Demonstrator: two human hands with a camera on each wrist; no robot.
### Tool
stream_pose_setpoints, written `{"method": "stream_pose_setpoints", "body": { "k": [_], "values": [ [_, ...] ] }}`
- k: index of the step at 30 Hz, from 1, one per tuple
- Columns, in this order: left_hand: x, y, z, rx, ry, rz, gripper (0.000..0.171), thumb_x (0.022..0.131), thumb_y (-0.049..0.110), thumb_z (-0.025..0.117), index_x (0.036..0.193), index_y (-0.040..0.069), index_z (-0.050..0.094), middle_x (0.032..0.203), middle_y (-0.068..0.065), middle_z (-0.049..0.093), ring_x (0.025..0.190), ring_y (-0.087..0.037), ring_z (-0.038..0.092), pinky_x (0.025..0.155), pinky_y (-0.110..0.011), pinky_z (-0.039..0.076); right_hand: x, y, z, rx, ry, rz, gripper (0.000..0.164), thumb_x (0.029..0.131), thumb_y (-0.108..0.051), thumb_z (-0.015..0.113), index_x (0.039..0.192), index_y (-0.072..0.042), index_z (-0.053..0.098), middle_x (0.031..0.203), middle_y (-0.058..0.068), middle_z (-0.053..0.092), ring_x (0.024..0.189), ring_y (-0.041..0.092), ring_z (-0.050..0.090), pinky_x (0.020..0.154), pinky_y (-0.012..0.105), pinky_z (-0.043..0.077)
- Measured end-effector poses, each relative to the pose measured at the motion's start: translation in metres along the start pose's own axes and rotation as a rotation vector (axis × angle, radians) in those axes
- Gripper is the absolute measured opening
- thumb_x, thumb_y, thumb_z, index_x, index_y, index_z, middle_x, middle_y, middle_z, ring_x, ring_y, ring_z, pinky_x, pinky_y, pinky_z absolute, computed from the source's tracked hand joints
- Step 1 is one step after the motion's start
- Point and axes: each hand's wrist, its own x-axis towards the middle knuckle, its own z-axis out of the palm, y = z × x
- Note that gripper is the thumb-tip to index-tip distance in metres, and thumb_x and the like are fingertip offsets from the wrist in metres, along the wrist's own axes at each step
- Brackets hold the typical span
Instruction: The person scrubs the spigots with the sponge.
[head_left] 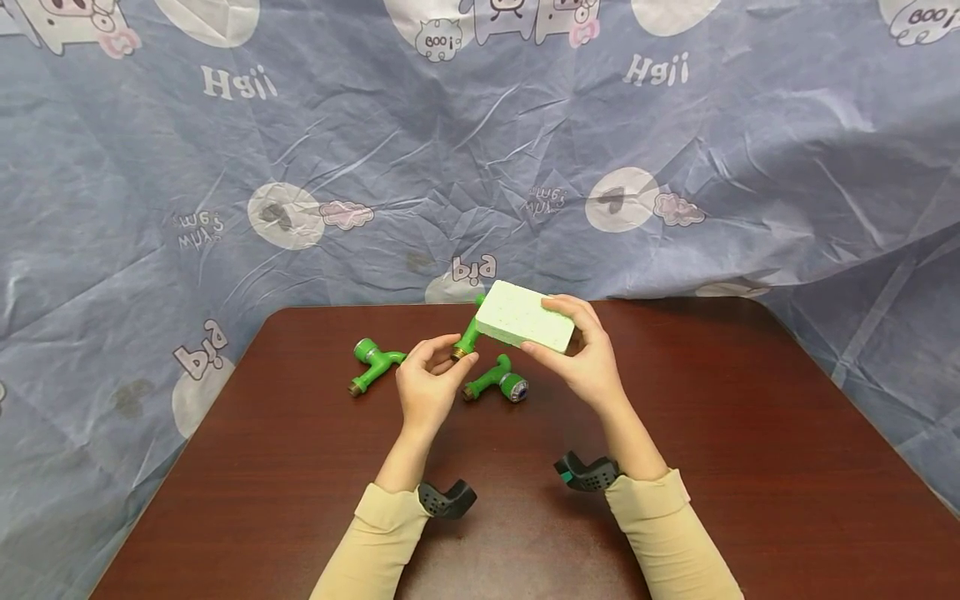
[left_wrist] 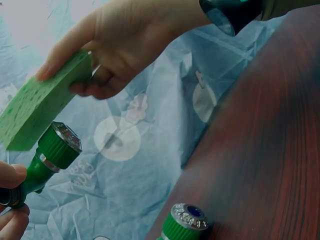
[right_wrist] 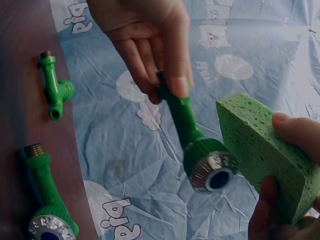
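Observation:
My left hand (head_left: 427, 387) pinches a green faucet (right_wrist: 182, 120) by its threaded brass end, holding it up over the table. The faucet's ribbed knob with a silver, blue-centred cap shows in the right wrist view. My right hand (head_left: 588, 354) grips a light green sponge (head_left: 525, 315) between thumb and fingers. In the head view the sponge overlaps part of the held faucet; in the right wrist view its edge is close beside the knob. Two more green faucets lie on the table: one (head_left: 375, 364) left of my left hand, another (head_left: 497, 380) between the hands.
The dark red-brown table (head_left: 300, 517) stretches beneath both arms. Behind it hangs a wrinkled blue-grey printed cloth (head_left: 450, 150). A black band sits on each wrist, the left one (head_left: 447, 500) and the right one (head_left: 587, 473), beside rolled cream sleeves.

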Motion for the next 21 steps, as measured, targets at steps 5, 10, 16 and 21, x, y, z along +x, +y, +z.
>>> {"method": "stream_pose_setpoints", "body": {
  "k": [5,10,16,21],
  "values": [
    [-0.003,0.013,0.003,-0.044,0.001,-0.007,0.029,0.069,-0.009,0.077,0.095,-0.013,0.066,0.089,-0.026,0.064,0.081,-0.04,0.066,0.074,-0.05,0.055,-0.002,0.001,0.005,-0.045,-0.062,-0.01,0.054,0.07,0.01,0.077,0.12,0.008,0.056,0.128,0.02,0.045,0.102,0.017,0.05,0.073,0.015,0.046],
    [-0.004,0.016,0.004,-0.081,-0.003,-0.004,0.028,0.069,-0.011,0.076,0.096,-0.014,0.066,0.091,-0.027,0.065,0.083,-0.04,0.066,0.075,-0.049,0.055,-0.002,0.002,0.008,-0.065,-0.073,-0.052,0.055,0.067,0.011,0.078,0.118,0.008,0.057,0.126,0.022,0.046,0.107,0.02,0.047,0.074,0.015,0.044],
    [-0.004,0.019,0.004,-0.063,0.012,0.007,0.028,0.069,-0.01,0.077,0.095,-0.014,0.066,0.09,-0.026,0.065,0.081,-0.038,0.066,0.074,-0.047,0.056,-0.003,-0.002,0.008,-0.105,-0.036,-0.059,0.054,0.068,0.009,0.079,0.118,0.008,0.058,0.125,0.023,0.047,0.11,0.022,0.046,0.075,0.015,0.044],
    [-0.004,0.017,0.004,-0.071,-0.011,0.014,0.029,0.069,-0.01,0.077,0.096,-0.015,0.066,0.09,-0.028,0.063,0.082,-0.04,0.065,0.075,-0.053,0.054,-0.001,-0.002,0.004,-0.167,0.116,-0.022,0.054,0.069,0.006,0.08,0.118,0.009,0.058,0.125,0.024,0.047,0.104,0.022,0.048,0.072,0.015,0.044]
  ]
}}
